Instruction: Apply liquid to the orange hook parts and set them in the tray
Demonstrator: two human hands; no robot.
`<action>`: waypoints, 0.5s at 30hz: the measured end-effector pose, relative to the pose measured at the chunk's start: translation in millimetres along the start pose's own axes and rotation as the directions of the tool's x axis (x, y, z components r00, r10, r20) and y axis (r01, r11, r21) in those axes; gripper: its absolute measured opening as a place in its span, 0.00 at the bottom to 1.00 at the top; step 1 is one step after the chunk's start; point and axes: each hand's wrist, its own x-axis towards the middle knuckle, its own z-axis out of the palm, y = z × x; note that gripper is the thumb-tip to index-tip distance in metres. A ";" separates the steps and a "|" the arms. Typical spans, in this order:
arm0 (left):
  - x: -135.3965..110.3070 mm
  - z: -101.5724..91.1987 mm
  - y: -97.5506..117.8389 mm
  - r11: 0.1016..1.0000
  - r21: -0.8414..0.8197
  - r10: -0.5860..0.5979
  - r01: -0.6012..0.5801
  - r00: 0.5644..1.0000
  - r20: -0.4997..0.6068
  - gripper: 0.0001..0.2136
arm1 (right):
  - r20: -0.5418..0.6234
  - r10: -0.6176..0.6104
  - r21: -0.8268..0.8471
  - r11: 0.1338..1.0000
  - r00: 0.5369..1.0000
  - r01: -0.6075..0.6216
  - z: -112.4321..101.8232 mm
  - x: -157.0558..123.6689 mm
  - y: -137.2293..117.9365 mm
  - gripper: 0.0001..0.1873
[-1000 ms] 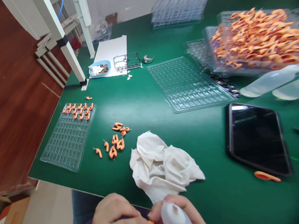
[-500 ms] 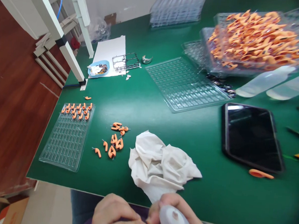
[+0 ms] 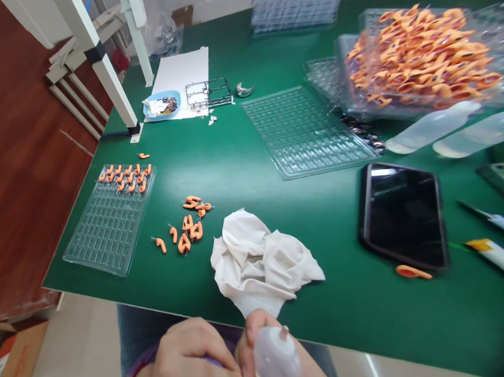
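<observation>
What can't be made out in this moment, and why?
Head view: what the left hand holds, if anything; its fingers and the bottom edge hide it.
Head view: some fingers of the right hand, hidden behind the white bottle.
Head view: far end of the yellow-tipped tube, cut off by the right edge.
Head view: parts in the blue dish, too small to identify.

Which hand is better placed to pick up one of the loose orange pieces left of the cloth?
Probably the left hand: it is nearer those loose orange pieces, while the right hand has a white bottle in its grip. Whether the left holds anything is hidden.
</observation>
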 end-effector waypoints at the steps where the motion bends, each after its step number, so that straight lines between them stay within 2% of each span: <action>1: -0.8 0.8 0.2 1.000 -0.017 -0.006 0.006 1.000 0.000 0.08 | 0.008 0.007 0.006 1.000 1.000 -0.008 1.0 -0.1 0.1 0.35; 10: -7.3 2.9 1.9 0.997 -0.044 -0.061 0.062 0.998 0.022 0.05 | 0.048 0.033 0.028 0.999 0.998 -0.034 2.5 -0.3 4.6 0.36; 15: -12.9 0.6 -3.2 1.000 -0.015 -0.022 0.022 1.000 0.015 0.07 | 0.058 0.032 0.008 0.999 0.998 -0.033 -10.2 4.2 20.3 0.35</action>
